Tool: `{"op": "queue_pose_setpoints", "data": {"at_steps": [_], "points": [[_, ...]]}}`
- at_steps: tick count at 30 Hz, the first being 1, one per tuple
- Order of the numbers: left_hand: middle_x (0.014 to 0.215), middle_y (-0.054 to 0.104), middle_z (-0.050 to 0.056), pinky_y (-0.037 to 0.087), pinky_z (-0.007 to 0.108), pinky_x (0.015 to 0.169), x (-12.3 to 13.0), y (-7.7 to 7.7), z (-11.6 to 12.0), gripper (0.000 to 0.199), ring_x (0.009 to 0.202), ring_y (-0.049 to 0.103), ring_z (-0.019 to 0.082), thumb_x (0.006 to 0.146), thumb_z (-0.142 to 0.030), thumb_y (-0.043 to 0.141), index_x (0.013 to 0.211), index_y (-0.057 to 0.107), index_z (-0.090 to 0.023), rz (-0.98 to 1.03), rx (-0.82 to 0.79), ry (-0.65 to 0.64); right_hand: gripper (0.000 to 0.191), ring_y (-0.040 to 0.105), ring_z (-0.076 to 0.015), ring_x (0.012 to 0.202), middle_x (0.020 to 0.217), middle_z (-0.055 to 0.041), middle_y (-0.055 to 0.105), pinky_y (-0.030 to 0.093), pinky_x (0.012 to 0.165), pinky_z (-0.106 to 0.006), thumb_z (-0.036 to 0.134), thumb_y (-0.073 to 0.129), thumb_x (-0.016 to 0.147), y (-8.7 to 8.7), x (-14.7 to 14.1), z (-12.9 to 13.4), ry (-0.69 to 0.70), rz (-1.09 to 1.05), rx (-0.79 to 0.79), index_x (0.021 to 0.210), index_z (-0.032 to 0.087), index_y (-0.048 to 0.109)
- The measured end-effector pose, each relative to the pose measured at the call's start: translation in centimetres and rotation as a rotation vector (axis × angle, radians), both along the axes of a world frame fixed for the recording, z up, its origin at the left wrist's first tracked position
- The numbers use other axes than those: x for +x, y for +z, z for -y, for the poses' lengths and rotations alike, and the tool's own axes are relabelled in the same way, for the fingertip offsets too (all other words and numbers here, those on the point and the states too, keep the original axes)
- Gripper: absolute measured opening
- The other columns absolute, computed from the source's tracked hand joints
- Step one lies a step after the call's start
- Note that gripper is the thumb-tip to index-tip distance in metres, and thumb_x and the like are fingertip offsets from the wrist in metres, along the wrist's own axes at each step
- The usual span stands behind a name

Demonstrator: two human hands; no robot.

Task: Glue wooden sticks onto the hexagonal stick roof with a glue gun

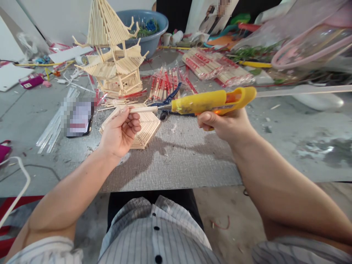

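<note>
A short wooden stick [144,109] is pinched in my left hand [121,130], its right end at the nozzle of a yellow glue gun [199,102]. My right hand [227,123] is wrapped round the gun's handle, and a long clear glue stick [299,90] extends from its back. Under my left hand, a hexagonal panel of wooden sticks [145,128] lies on the grey table [176,167]. Behind it stands a pagoda model [110,68] built from sticks.
Glue sticks [55,123] and a phone [80,116] lie at the left. Dark blue pliers [173,96] rest behind the nozzle. Packs of wrapped sticks [202,63] and a blue basin [156,31] are farther back. A white cable [23,187] hangs at the left edge.
</note>
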State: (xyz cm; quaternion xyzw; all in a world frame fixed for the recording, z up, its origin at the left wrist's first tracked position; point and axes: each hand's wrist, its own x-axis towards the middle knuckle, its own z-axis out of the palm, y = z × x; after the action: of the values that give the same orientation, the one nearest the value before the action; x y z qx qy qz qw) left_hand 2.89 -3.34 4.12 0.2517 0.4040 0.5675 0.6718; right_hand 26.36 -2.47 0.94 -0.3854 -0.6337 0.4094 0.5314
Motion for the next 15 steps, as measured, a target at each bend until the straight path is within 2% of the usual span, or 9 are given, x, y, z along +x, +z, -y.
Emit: {"op": "queue_pose_setpoints", "data": {"at_steps": [8, 15], "points": [[0.055, 0.061, -0.002, 0.046, 0.012, 0.045, -0.04, -0.09, -0.02, 0.028, 0.046, 0.056, 0.003, 0.094, -0.016, 0.041, 0.072, 0.059, -0.013, -0.003, -0.002, -0.002, 0.051, 0.038, -0.0067, 0.035, 0.042, 0.0032, 0.045, 0.028, 0.033, -0.022, 0.063, 0.078, 0.055, 0.11, -0.04, 0.13, -0.084, 0.017, -0.057, 0.057, 0.02, 0.051], [0.056, 0.06, -0.003, 0.046, 0.011, 0.047, 0.02, 0.05, -0.06, 0.026, 0.046, 0.054, 0.002, 0.093, -0.019, 0.046, 0.071, 0.059, -0.015, -0.042, -0.007, 0.026, 0.054, 0.035, -0.0061, 0.035, 0.042, 0.0044, 0.044, 0.025, 0.033, -0.023, 0.065, 0.079, 0.05, 0.58, -0.31, 0.24, -0.05, 0.038, -0.056, 0.06, 0.021, 0.051]]}}
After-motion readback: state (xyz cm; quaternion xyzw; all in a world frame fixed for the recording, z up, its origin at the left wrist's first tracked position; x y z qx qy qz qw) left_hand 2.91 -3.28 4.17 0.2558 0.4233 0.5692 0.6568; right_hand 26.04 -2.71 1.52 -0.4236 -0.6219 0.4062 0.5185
